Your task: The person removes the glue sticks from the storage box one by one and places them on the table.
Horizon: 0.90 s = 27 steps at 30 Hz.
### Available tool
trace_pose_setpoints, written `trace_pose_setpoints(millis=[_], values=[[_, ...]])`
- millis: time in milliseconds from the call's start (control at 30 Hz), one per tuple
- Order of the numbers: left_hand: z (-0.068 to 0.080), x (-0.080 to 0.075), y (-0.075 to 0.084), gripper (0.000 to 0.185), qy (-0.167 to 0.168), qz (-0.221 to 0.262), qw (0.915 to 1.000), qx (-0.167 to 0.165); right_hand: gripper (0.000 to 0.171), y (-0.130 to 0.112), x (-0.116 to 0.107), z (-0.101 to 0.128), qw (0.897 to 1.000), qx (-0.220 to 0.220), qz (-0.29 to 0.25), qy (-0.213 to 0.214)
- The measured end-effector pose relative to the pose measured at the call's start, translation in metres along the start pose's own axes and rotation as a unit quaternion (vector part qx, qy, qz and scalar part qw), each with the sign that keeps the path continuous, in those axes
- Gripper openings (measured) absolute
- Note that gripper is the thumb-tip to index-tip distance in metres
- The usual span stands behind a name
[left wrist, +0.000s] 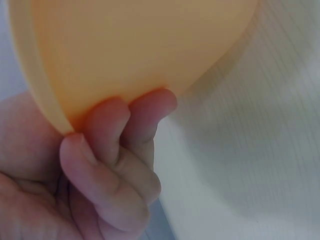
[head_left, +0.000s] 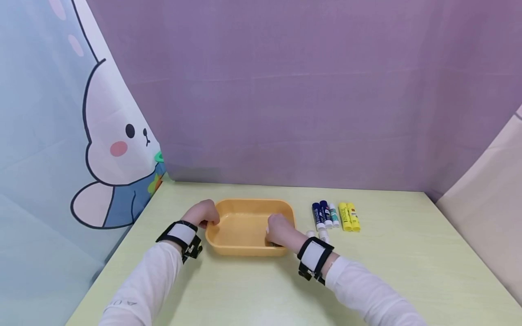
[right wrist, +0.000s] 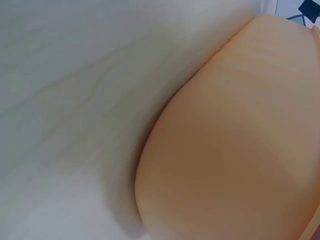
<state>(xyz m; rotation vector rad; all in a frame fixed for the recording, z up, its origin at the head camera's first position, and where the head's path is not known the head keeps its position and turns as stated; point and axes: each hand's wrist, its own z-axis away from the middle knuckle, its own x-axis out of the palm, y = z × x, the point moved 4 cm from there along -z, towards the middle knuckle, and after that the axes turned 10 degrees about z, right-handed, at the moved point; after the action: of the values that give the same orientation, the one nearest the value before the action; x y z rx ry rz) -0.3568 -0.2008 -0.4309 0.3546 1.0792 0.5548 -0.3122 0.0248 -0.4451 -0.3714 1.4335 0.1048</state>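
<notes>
A shallow yellow-orange plastic tray rests on the table between the hands. My left hand grips its left rim; the left wrist view shows curled fingers against the tray's outer wall. Over the right end of the tray, my right hand reaches down inside, its back toward the head camera. Its fingertips are hidden, so whether it holds anything does not show. A small dark thing peeks out beneath it. The right wrist view mostly shows the tray's outer wall.
Right of the tray lie two dark blue glue sticks, a white-and-teal one and two yellow ones. Two white-ended sticks lie nearer, partly behind the right wrist. A purple curtain hangs behind the table.
</notes>
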Motion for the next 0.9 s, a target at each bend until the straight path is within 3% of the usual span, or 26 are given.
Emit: trace_pose_setpoints(millis=[633,900], values=[[0.0025,-0.0002,0.0026,0.018,0.003,0.000,1.0000,0.005,0.022,-0.0024,-0.0004,0.0018,1.000,0.008,0.006,-0.014],[0.0018,-0.0003,0.0018,0.019,0.003,0.001,1.0000,0.002,0.021,-0.0046,-0.0065,0.0042,1.000,-0.006,-0.025,-0.003]])
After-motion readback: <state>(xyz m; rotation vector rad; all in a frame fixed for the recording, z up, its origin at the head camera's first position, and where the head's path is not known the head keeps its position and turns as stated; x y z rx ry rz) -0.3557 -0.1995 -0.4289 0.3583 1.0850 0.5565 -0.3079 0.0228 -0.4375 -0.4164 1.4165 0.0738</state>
